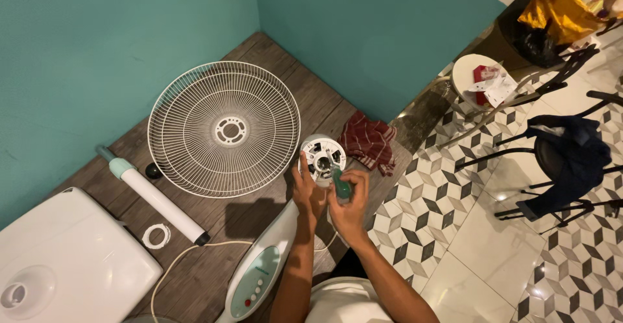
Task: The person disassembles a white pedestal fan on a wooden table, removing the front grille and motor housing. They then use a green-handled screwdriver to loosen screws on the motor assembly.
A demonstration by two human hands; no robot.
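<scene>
Both of your hands work at the one white fan motor housing (322, 159), which sits near the centre of the wooden table (285, 89). Your left hand (305, 190) is closed against the housing's lower left edge and steadies it. Your right hand (350, 203) is wrapped around a green screwdriver handle (341, 185), whose tip is hidden against the housing.

At ten o'clock from the housing lies one round white wire fan grille (224, 128). At eight o'clock you have one white tube with a pale green collar (156, 196), one small black knob (154, 171) beside it, and one white ring (156, 235) below it. One fan stand with a control panel (259, 277) runs down toward six o'clock, its buttons too small to count, with a cord (175, 264) trailing left. One white fan base (65, 258) is cut off at the lower left corner. One red checked cloth (370, 143) lies at two o'clock.

On the patterned floor (454, 219), a round stool at one o'clock carries one red-and-white packet (490, 80); a dark garment (571, 154) hangs on a chair at three o'clock. A yellow bag (558, 5) is cut off at top right.
</scene>
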